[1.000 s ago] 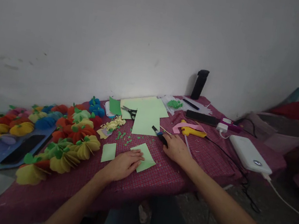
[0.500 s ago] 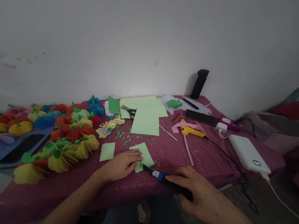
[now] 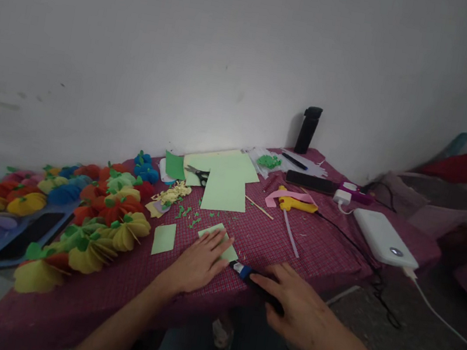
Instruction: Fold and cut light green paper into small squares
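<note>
Checked cloth over the table. Right hand grips a cutter, tip by the slip's near-right edge. Change: left hand, flat, fingers spread, now covers more of the slip; it seems better pinned. Beyond: green scraps, large sheet, scissors, bottle.

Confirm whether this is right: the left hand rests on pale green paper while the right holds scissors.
Not scissors: the head view shows the right hand holding a black-and-blue tool, while the left hand rests on pale green paper.
</note>
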